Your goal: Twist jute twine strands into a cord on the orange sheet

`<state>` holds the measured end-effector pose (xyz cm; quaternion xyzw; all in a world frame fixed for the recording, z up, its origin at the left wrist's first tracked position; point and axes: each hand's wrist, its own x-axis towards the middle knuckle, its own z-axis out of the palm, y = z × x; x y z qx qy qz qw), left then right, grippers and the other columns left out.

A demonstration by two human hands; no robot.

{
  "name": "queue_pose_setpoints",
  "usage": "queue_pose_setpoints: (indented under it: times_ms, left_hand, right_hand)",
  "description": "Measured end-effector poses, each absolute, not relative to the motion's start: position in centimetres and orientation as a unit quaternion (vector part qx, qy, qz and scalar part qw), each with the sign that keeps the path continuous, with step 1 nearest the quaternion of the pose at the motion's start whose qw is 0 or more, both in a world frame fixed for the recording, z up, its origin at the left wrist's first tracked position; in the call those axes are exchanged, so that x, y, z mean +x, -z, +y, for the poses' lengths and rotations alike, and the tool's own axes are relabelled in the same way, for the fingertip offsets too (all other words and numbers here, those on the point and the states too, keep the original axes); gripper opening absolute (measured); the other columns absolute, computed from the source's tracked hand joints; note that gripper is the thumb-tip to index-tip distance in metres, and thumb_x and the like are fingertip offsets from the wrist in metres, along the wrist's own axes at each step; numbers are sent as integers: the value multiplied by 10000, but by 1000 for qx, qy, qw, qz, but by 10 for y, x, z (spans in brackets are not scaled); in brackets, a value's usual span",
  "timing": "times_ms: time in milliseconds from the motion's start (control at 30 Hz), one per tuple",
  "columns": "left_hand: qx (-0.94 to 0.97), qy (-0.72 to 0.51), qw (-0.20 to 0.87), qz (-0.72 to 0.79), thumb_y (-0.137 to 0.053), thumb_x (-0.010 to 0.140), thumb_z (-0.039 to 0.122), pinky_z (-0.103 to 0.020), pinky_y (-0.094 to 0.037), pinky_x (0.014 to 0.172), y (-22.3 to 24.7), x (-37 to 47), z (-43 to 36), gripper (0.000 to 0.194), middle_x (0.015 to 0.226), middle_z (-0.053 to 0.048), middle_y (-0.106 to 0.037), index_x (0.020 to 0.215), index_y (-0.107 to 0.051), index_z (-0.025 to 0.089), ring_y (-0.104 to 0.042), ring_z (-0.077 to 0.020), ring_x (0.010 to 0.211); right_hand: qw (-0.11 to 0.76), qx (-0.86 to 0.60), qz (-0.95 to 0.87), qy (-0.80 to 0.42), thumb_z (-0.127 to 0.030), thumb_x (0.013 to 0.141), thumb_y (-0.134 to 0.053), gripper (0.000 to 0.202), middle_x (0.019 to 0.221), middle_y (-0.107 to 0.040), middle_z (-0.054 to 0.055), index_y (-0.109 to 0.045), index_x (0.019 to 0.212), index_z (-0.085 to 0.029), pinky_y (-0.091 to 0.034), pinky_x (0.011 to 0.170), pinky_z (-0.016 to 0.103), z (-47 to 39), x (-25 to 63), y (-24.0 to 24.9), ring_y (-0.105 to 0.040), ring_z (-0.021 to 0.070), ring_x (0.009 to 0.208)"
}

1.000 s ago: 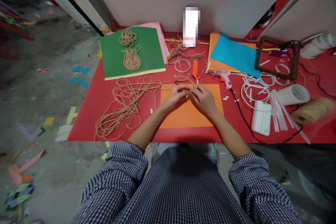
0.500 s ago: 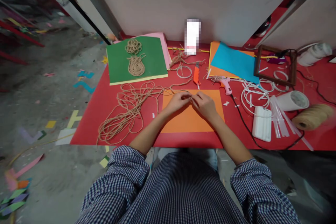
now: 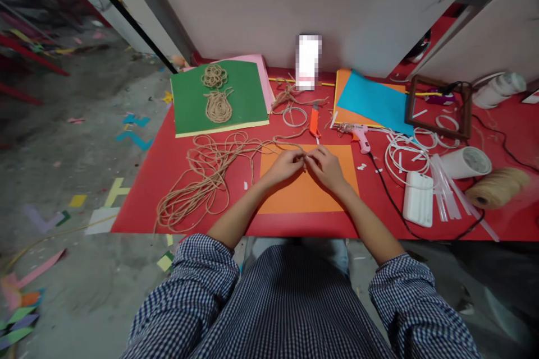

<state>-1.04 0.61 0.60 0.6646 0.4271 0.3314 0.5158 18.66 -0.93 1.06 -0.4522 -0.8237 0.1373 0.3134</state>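
My left hand and my right hand meet fingertip to fingertip above an orange sheet. Both are closed in a pinch on the twine, of which only a tiny brown bit shows between the fingers. The loose twine lies in a tangled heap to the left, and a strand runs from it towards my hands. An orange cutter lies just beyond my fingers, and a pink glue gun rests to their right.
A green sheet with two coiled twine shapes lies at the back left. Blue paper, a wooden frame, a white box, glue sticks and a twine spool are on the right. A phone stands at the back.
My fingertips have shifted slightly, and a small brown end now shows below them. The view has moved a little.
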Motion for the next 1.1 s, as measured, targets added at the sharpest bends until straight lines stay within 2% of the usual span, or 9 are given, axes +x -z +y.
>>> queue_pose_setpoints:
  times_ms: [133,300,433,500,600,733,833,967,1100]
  left_hand:
    - [623,-348,580,393,-610,878,274,-281,-482,713,-3,-12,6,174,795,-64,-721,843,-727,150,-651,-167,751]
    - [525,-394,644,392,-650,895,340,-251,-371,557,-3,-11,5,206,794,-45,-693,934,-758,169,-494,-102,580]
    - [584,-372,623,365,-730,901,523,-261,-443,637,-11,-12,5,374,859,-69,-712,954,-767,154,-575,-126,691]
    - [610,-368,609,349,-761,878,553,-279,-491,715,-14,-12,5,425,901,-88,-735,988,-779,143,-632,-156,780]
    - [599,-384,617,337,-770,877,535,-305,-524,769,-17,-12,4,454,1008,-122,-771,1106,-790,144,-681,-186,851]
    - [551,-399,640,357,-752,893,451,-275,-482,676,-12,-11,3,453,1000,-122,-783,1232,-776,153,-668,-160,759]
    - [535,-400,637,383,-748,871,384,-257,-452,629,-5,-9,3,400,928,-104,-783,1195,-795,154,-618,-134,678]
    - [540,-406,627,388,-721,834,278,-271,-511,719,1,-5,6,349,953,-108,-783,1143,-797,134,-658,-151,763]
    - [534,-401,640,380,-695,829,232,-285,-528,718,0,-4,8,323,798,-62,-720,1112,-790,109,-641,-145,721]
  right_hand:
    - [333,-451,-807,-186,-406,1101,-496,312,1017,-691,68,-735,1014,-225,-501,824,320,-9,186,-14,-662,206,905]
    - [329,-452,-814,-157,-439,1100,-497,333,1029,-692,79,-747,1063,-221,-483,799,316,-10,188,-16,-658,207,895]
    - [333,-450,-816,-145,-455,1099,-487,361,1031,-700,81,-763,1084,-224,-484,771,321,-8,190,-12,-660,209,880]
    - [357,-457,-801,-150,-483,1084,-518,365,998,-703,71,-779,1057,-229,-492,759,326,-7,191,-10,-662,205,848]
    - [405,-468,-769,-161,-524,1049,-585,361,915,-706,55,-808,998,-245,-506,744,339,-6,191,-10,-663,203,807]
    - [420,-463,-764,-158,-528,1039,-607,366,855,-706,49,-835,969,-249,-500,710,339,-7,191,-13,-654,195,758]
    - [398,-454,-787,-130,-505,1053,-590,372,867,-713,59,-841,976,-242,-487,713,333,-8,191,-13,-651,193,767]
    - [352,-442,-822,-73,-469,1074,-552,369,884,-721,80,-841,1023,-246,-470,736,343,-8,193,-9,-643,209,812]
    - [342,-432,-833,-44,-436,1068,-568,325,913,-737,92,-840,1054,-258,-473,784,356,-9,194,-4,-641,220,862]
